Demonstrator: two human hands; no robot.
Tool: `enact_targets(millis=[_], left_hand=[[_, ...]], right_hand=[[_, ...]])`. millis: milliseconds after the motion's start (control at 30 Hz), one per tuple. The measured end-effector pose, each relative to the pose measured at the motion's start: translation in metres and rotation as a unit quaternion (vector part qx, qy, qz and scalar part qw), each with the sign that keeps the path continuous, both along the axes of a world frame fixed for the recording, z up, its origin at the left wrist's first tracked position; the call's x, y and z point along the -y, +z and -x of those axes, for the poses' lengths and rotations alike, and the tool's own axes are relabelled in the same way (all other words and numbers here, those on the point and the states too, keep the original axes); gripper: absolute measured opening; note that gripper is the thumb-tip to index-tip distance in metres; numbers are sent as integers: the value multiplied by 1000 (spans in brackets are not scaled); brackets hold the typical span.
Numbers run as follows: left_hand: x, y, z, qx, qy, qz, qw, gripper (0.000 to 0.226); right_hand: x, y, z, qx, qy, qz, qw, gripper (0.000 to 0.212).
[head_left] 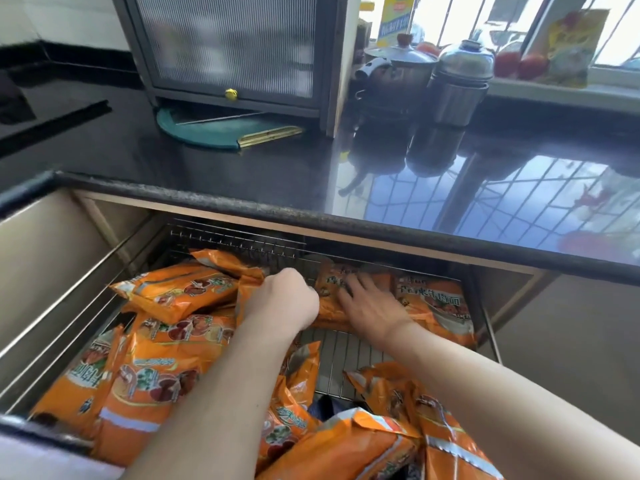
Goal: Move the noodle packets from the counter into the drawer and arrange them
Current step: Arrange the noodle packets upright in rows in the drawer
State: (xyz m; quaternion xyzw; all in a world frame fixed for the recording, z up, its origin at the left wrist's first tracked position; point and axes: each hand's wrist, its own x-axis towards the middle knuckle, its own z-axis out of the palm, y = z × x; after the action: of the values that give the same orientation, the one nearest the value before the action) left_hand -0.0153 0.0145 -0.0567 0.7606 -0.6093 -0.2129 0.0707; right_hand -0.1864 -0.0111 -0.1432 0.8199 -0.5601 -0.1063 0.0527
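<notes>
Packet (332, 299) lying far-centre, long axis near-far, under flat spread right hand (370, 306); left hand (282, 299) curled beside (grip unclear).

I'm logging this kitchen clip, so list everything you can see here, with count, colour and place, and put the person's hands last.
noodle packets: many, exact count unclear, orange, all in the open drawer, heaped left and front, some flat at back right
drawer: one, metal wire basket, pulled out under the counter
counter: one, glossy black, no packets visible on it
cabinet: one, grey frame, ribbed glass door, yellow knob, back of counter
board: one, teal, under the cabinet
pots: two, steel, lidded, back right of counter
cartons: two, yellow, on the windowsill
left hand: grips a packet's edge mid-drawer
right hand: fingers spread, presses on a back-right packet
</notes>
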Motion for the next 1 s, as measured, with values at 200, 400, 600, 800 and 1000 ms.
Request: enact_targets(millis=[200, 400, 600, 800, 1000], left_hand=[[0, -14, 4, 2, -84, -62, 995, 30], [-15, 4, 19, -80, -261, -106, 956, 40], [-37, 20, 38, -108, -362, -182, 908, 31], [-43, 20, 40, -143, -358, -278, 880, 33], [-40, 19, 39, -133, -347, -267, 889, 31]], right_hand=[[-1, 5, 17, 79, -81, -81, 990, 78], [-31, 66, 36, 268, -90, -125, 951, 55], [-111, 112, 86, 154, -143, -348, 914, 61], [-125, 94, 99, 121, -150, -389, 901, 60], [-126, 92, 105, 185, -177, -416, 873, 47]])
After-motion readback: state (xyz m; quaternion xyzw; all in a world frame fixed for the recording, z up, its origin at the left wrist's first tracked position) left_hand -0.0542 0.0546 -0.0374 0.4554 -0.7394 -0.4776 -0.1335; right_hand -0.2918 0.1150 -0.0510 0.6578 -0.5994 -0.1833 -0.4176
